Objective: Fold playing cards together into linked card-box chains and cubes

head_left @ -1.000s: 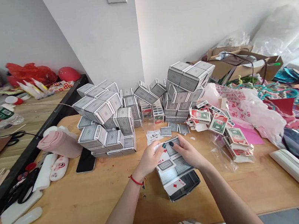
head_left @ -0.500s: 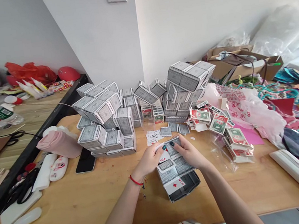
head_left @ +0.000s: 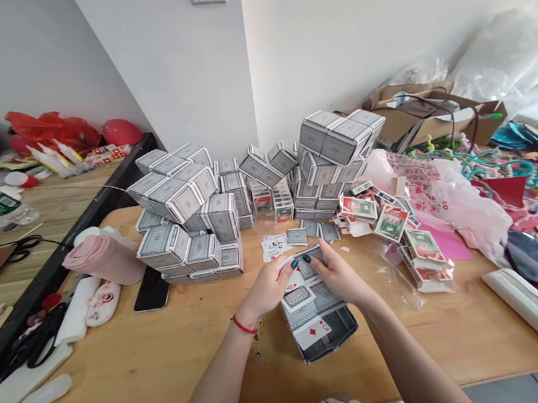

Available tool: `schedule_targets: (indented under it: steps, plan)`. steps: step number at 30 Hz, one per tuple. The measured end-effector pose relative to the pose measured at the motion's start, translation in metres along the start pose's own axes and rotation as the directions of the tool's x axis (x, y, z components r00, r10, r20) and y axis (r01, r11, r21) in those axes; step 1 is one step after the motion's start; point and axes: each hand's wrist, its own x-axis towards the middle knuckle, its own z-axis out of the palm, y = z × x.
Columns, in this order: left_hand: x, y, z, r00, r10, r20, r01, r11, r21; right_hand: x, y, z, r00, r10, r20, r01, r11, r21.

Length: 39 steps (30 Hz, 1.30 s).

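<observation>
A folded structure of playing cards (head_left: 310,310) is between my hands, close to me over the table. Grey patterned card backs cover most of it, and two diamond faces show on its left side. My left hand (head_left: 274,286) grips its far left edge, thumb on top. Opposite, my right hand (head_left: 335,276) grips the far right edge, its thumb pressing on a card back. Both thumbs nearly meet; the fingers underneath are hidden. Just beyond my hands lie loose cards (head_left: 276,246), some face up and some face down.
Stacked card-box blocks stand at the left (head_left: 200,252) and right (head_left: 328,159). Opened card packs (head_left: 393,222) lie beside a pink plastic bag (head_left: 433,184). To the left are a phone (head_left: 151,289), a pink cloth roll (head_left: 103,260) and black scissors (head_left: 48,329).
The camera view has shifted very slightly. Both hands keep the same grip on the card structure, which has hardly moved.
</observation>
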Motion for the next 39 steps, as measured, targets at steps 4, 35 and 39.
schedule_targets:
  steps: [4, 35, 39]
  plan:
    - [0.0, 0.002, 0.003, 1.0, 0.005, 0.005, -0.005, 1.0, 0.001, 0.0, 0.0, -0.003, 1.0, 0.001, 0.005, -0.001, 0.999, 0.034]
    - [0.006, 0.0, 0.007, 0.954, -0.301, -0.006, 0.235, 0.756, -0.611, 0.008, -0.007, 0.015, 0.986, 0.121, -0.113, -0.124, 0.992, -0.022]
    - [0.008, -0.007, 0.01, 0.942, -0.315, -0.117, 0.2, 0.807, -0.556, 0.005, -0.012, 0.016, 0.991, 0.059, -0.12, -0.081, 0.978, -0.19]
